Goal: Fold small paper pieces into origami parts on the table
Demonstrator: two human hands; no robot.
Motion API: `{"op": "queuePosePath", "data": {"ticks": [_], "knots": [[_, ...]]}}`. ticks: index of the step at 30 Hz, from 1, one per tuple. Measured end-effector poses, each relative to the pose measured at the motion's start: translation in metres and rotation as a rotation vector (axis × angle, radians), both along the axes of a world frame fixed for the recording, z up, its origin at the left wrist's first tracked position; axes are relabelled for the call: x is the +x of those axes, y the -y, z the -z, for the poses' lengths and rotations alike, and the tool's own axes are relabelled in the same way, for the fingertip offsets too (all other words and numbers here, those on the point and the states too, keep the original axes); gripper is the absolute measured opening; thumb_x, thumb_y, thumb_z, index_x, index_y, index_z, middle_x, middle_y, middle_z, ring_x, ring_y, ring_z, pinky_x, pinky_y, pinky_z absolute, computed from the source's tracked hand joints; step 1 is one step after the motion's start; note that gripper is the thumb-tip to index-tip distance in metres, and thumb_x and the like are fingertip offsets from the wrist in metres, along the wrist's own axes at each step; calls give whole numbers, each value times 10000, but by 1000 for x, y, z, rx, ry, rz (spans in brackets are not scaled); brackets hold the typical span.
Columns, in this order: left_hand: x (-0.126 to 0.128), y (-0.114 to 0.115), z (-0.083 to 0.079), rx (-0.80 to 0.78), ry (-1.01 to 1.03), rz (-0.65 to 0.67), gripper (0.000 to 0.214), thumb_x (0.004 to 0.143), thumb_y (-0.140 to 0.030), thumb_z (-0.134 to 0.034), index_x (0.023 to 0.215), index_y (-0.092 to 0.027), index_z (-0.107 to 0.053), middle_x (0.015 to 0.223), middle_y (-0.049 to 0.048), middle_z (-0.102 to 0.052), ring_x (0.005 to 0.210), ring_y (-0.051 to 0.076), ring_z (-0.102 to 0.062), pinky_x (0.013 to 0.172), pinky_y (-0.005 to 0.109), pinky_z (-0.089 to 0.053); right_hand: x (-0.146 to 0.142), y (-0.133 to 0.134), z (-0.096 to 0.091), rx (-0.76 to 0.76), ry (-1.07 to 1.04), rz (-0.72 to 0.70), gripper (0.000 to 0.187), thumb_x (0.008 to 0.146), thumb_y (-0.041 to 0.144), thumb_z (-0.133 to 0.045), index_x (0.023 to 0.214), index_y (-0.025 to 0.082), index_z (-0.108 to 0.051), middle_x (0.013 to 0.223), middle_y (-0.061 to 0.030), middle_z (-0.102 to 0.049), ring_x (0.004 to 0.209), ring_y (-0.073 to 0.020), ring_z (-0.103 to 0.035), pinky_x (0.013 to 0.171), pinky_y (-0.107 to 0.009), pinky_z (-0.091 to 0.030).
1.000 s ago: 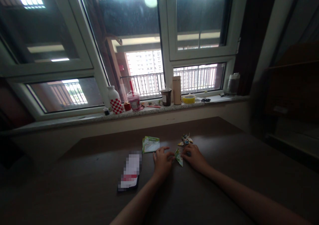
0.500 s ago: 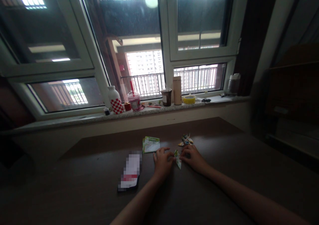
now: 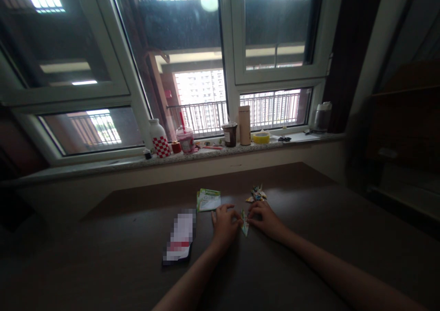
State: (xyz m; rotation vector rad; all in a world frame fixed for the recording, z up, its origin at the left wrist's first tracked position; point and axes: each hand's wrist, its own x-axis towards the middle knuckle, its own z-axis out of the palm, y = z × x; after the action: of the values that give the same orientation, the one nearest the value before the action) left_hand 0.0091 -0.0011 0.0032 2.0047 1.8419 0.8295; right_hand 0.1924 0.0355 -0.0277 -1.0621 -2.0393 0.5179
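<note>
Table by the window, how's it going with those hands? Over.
Left fingers and right fingers at opposite sides of small folded paper. Paper's pointed end toward the person. Spiky paper cluster close beyond right fingers.

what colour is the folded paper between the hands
The folded paper is green and white, head view.

Over on the speckled sill (image 3: 117,164) below the window (image 3: 192,24), a checkered vase (image 3: 160,141) stands near a pink drink (image 3: 186,141). Further right, a tan cylinder (image 3: 244,125) rises between a dark drink (image 3: 229,136) and yellow tape (image 3: 261,138).
</note>
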Motion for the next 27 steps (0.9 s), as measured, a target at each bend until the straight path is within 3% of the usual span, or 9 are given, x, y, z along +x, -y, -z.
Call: {"op": "queuePosePath", "data": {"ticks": [9,16,27], "knots": [[0,-2,4,1,5,-6,43,760,-233,-664,763,-250,-703,1289,8,-594,1270,260,-415,1128,507,-192,0,2,-2,-3,22,-8,51,773,236,-729,746,199,-707,1032,-74,-631,1073,-250,-537,993,-431,-400],[0,-1,1,-5,6,-12,99,778,-236,-647,798,-283,-732,1270,2,-602,1264,251,-423,1129,496,-201,0,-1,1,18,37,77,28,773,223,-725,766,197,-715,1044,-86,-627,1108,-262,-513,1012,-446,-385],[0,-1,1,-8,-27,-19,73,780,-221,-634,785,-242,-703,1294,23,-594,1274,253,-421,1135,493,-203,0,-1,1,26,24,6,41,770,223,-727,737,205,-710,1055,-82,-621,1109,-252,-527,1018,-442,-387]]}}
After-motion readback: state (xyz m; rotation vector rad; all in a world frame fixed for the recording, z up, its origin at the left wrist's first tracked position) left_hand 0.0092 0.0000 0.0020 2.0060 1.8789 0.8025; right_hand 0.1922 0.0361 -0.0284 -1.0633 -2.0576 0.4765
